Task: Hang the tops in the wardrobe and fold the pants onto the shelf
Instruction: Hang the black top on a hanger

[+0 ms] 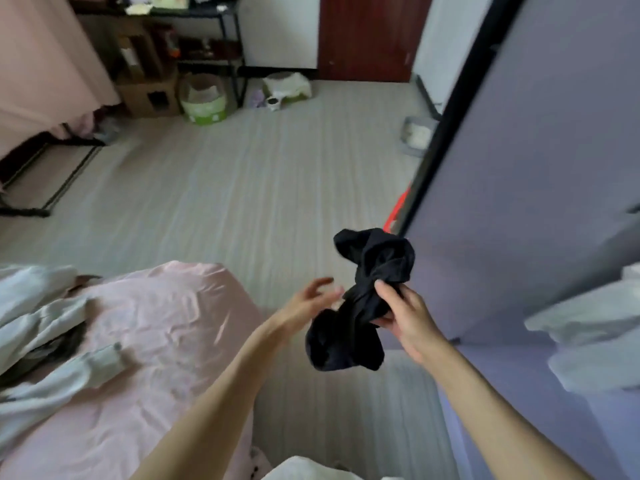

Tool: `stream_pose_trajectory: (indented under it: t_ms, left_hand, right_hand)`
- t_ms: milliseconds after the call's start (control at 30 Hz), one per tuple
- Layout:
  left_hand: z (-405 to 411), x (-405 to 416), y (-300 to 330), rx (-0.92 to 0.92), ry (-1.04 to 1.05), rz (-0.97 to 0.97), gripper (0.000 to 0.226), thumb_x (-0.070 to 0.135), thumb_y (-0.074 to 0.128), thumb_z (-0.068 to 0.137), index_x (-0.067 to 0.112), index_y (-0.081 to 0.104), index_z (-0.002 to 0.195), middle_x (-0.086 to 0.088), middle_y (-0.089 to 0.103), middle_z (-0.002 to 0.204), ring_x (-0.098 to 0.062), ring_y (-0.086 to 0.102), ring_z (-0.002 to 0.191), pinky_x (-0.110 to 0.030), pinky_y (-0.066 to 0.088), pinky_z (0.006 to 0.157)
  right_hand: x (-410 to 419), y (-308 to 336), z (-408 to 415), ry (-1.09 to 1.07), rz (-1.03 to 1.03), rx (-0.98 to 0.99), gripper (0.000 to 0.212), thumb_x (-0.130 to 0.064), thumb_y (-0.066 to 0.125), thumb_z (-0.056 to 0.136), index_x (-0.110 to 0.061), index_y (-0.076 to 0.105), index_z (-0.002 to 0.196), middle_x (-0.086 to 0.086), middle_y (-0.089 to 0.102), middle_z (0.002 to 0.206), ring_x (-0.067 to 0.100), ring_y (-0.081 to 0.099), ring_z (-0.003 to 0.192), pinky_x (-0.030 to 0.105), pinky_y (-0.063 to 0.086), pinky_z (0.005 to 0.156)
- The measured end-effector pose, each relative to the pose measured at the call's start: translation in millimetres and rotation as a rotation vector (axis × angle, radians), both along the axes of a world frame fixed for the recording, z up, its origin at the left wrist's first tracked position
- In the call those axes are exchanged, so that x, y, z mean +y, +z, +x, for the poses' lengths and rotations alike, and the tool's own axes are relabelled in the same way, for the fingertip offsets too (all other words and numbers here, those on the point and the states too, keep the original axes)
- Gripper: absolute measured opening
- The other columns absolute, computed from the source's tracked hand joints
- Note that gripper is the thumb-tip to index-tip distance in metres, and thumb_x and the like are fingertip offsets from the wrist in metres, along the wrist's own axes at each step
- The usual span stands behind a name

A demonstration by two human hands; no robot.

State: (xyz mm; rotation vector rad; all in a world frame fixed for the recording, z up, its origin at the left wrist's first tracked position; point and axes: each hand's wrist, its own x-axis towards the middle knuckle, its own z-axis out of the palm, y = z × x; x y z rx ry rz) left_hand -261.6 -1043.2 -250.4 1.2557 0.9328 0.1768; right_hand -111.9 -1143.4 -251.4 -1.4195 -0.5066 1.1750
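Observation:
A bunched black garment (367, 292) hangs in the air over the floor, gripped around its middle by my right hand (403, 315). My left hand (311, 299) is just left of it with fingers spread and relaxed, holding nothing. A pale grey-green top (45, 341) lies spread on the pink bed (162, 323) at the lower left. The purple fabric wardrobe (540, 168) with a black frame stands at the right. Pale folded clothes (595, 344) lie at its right edge.
Striped grey floor (225, 188) stretches ahead. A black shelf rack (207, 46) with boxes, a green tub (204, 98) and a white stool (287, 86) stand at the far wall. A dark red door (367, 36) is at the back, and a grey tray (417, 135) lies near the wardrobe.

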Motion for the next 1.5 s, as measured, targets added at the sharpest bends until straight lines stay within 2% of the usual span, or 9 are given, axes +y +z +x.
stream_pose_trajectory:
  t_ms: [200, 400, 600, 733, 867, 1067, 1167, 1300, 1500]
  left_hand:
    - [85, -53, -26, -0.026, -0.323, 0.147, 0.021, 0.012, 0.059, 0.091, 0.008, 0.062, 0.111, -0.002, 0.065, 0.101, -0.011, 0.059, 0.094, -0.027, 0.047, 0.09]
    - [171, -69, -15, 0.02, -0.519, 0.719, 0.021, 0.014, 0.055, 0.091, 0.011, 0.056, 0.112, -0.001, 0.061, 0.096, -0.023, 0.057, 0.092, -0.032, 0.042, 0.082]
    - [243, -97, 26, -0.289, -0.981, 0.652, 0.011, 0.003, 0.058, 0.089, 0.013, 0.06, 0.093, -0.006, 0.058, 0.096, -0.028, 0.058, 0.094, -0.037, 0.043, 0.088]
    - [278, -115, 51, -0.459, -1.144, 0.578, 0.012, 0.001, 0.055, 0.091, 0.012, 0.059, 0.094, 0.0, 0.058, 0.09, -0.017, 0.056, 0.087, -0.025, 0.043, 0.083]
    - [305, -132, 78, -0.588, -1.25, 0.518, 0.016, 0.0, 0.054, 0.091, 0.012, 0.062, 0.095, 0.004, 0.063, 0.088, -0.004, 0.059, 0.081, -0.015, 0.045, 0.078]
    - [333, -162, 114, -0.704, -1.379, 0.52, 0.026, -0.002, 0.055, 0.09, 0.022, 0.063, 0.096, 0.014, 0.064, 0.09, 0.004, 0.06, 0.085, -0.01, 0.043, 0.081]
    - [360, -165, 124, -0.67, -1.267, 1.059, 0.019, 0.007, 0.057, 0.089, 0.017, 0.065, 0.103, 0.003, 0.063, 0.098, -0.015, 0.058, 0.092, -0.021, 0.043, 0.084]
    - [387, -157, 124, -0.175, -1.16, 1.558, 0.024, 0.012, 0.051, 0.088, 0.02, 0.058, 0.109, -0.006, 0.052, 0.109, -0.03, 0.055, 0.097, -0.038, 0.047, 0.073]
    - [405, -189, 123, -0.176, -1.105, 1.384, 0.036, 0.001, 0.043, 0.084, 0.02, 0.06, 0.11, -0.004, 0.051, 0.11, -0.027, 0.052, 0.093, -0.034, 0.043, 0.073]
  right_hand:
    - [-76, 10, 71, -0.335, 0.128, 0.241, 0.026, -0.021, 0.05, 0.093, -0.006, 0.058, 0.113, 0.012, 0.07, 0.106, 0.024, 0.067, 0.098, 0.034, 0.057, 0.076]
    - [-162, -14, 114, -0.622, -0.319, -0.178, 0.014, -0.03, 0.056, 0.091, -0.02, 0.064, 0.086, 0.008, 0.066, 0.09, 0.019, 0.062, 0.071, 0.025, 0.053, 0.065]
    - [-220, -22, 128, -0.712, -0.572, -0.39, 0.058, -0.026, 0.053, 0.094, -0.021, 0.026, 0.145, 0.002, 0.035, 0.142, 0.019, 0.044, 0.124, 0.028, 0.037, 0.091]
    - [-226, 0, 135, -0.548, -0.43, -0.648, 0.066, -0.021, 0.058, 0.091, -0.037, 0.021, 0.143, -0.023, 0.023, 0.139, -0.004, 0.024, 0.128, 0.019, 0.023, 0.104]
    - [-224, 14, 138, -0.487, -0.429, -0.646, 0.058, -0.023, 0.056, 0.09, -0.068, 0.027, 0.114, -0.052, 0.029, 0.12, -0.021, 0.03, 0.113, -0.004, 0.025, 0.088]
    - [-253, 26, 151, -0.684, -0.61, -0.735, 0.046, -0.02, 0.048, 0.093, -0.033, 0.036, 0.136, -0.005, 0.057, 0.117, 0.014, 0.054, 0.103, 0.02, 0.041, 0.085]
    - [-291, 43, 157, -0.755, -0.885, -0.88, 0.02, -0.02, 0.046, 0.091, -0.021, 0.053, 0.11, 0.007, 0.064, 0.097, 0.03, 0.061, 0.091, 0.032, 0.046, 0.073]
    - [-348, 79, 167, -1.068, -1.022, -1.041, 0.027, -0.013, 0.047, 0.091, -0.016, 0.059, 0.114, 0.009, 0.061, 0.111, 0.031, 0.058, 0.096, 0.031, 0.043, 0.078]
    - [-386, 105, 172, -1.171, -0.936, -1.05, 0.028, -0.006, 0.05, 0.088, -0.014, 0.063, 0.112, 0.009, 0.061, 0.112, 0.028, 0.058, 0.095, 0.03, 0.044, 0.081]
